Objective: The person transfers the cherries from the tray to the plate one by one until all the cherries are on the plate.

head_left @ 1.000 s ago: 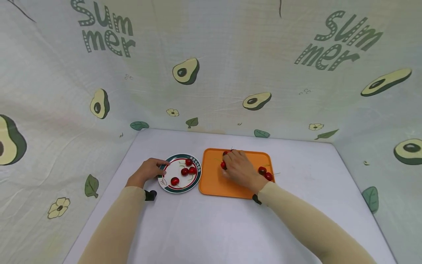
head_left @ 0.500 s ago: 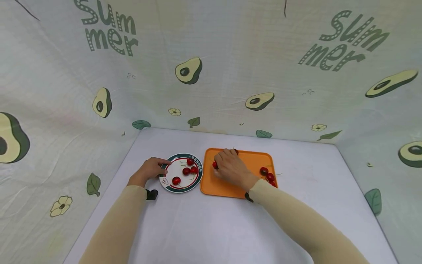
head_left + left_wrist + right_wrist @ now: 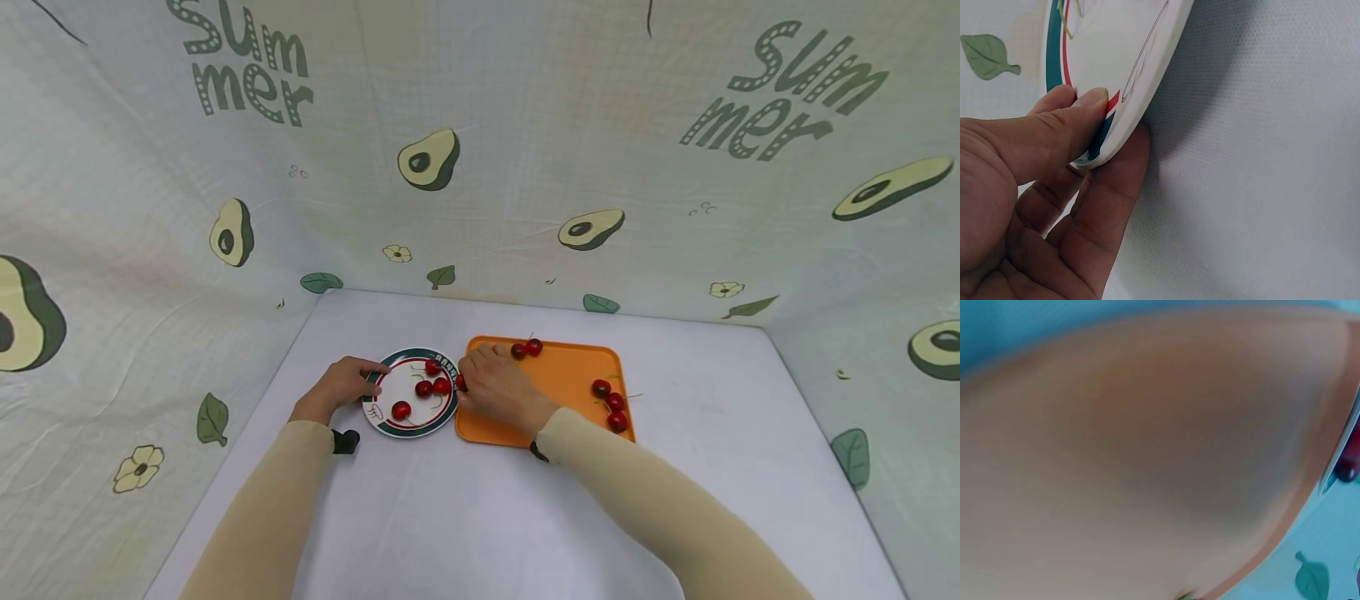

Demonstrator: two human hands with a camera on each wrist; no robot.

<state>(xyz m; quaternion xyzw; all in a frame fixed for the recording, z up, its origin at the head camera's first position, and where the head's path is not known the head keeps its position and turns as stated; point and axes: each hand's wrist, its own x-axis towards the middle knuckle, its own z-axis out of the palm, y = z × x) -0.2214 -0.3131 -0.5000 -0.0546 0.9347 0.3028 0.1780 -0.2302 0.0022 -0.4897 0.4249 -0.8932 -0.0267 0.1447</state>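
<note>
A white plate (image 3: 415, 429) with a green and red rim lies on the table, with several red cherries (image 3: 422, 388) on it. My left hand (image 3: 352, 385) grips its left rim; in the left wrist view the thumb (image 3: 1054, 128) lies on top of the plate rim (image 3: 1147, 69) and a finger underneath. To the right lies an orange tray (image 3: 570, 375). My right hand (image 3: 468, 382) is at the tray's left edge, next to the plate's right rim, pinching a red cherry (image 3: 461, 383). The right wrist view is a blur of orange tray (image 3: 1147, 456).
Two cherries (image 3: 526, 349) lie at the tray's back edge and three more (image 3: 611, 404) on its right side. The white table (image 3: 465, 517) is walled on three sides by avocado-print cloth (image 3: 480, 167). A black wrist strap (image 3: 343, 442) sits on each arm.
My right hand has moved left across the tray, carrying a cherry from the tray's back middle to the plate's right rim. The left hand kept its hold on the plate.
</note>
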